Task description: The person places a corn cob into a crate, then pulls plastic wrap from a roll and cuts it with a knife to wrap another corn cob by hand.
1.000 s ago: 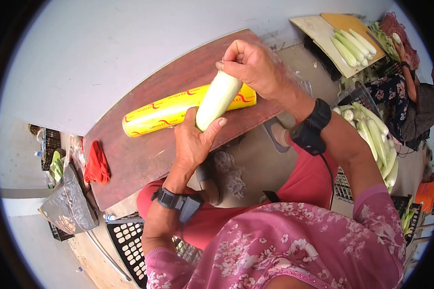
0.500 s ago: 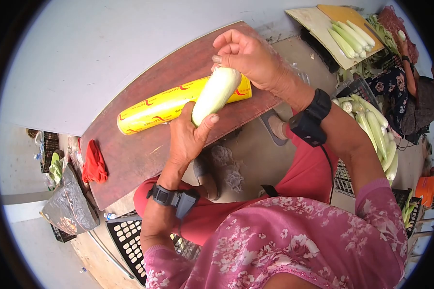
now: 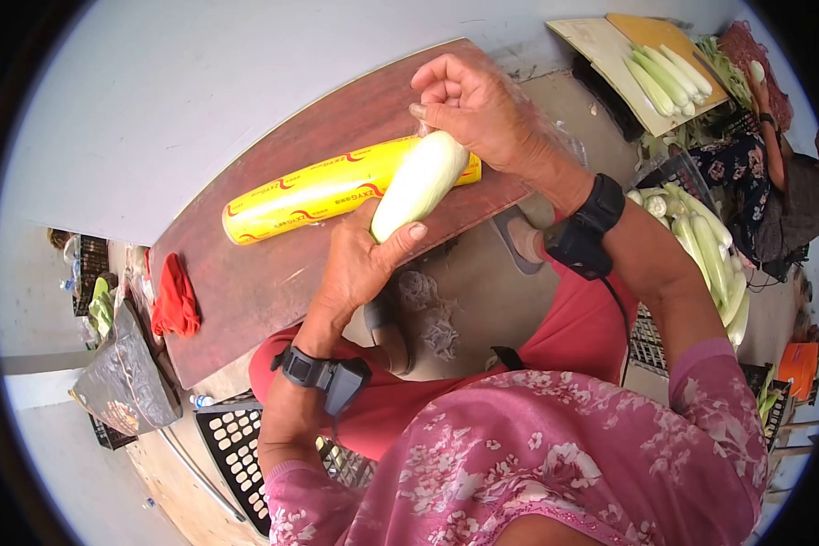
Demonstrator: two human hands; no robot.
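My left hand is wrapped round the lower end of a pale ear of corn, its thumb along the near side. The corn is tilted, its upper end towards my right hand. My right hand is closed just above that end, thumb and curled fingers pinching what looks like thin clear plastic film. Behind the corn lies a yellow printed roll of cling film on the reddish-brown table; the corn and left hand cover part of it.
A red cloth lies at the table's left end. Several ears of corn rest on a board at the back right. More corn fills a crate at right. Beyond sits another person. A black crate stands lower left.
The corn and both hands have shifted slightly right. The corn's upper end now sits a little lower under my right hand, with film showing between them.
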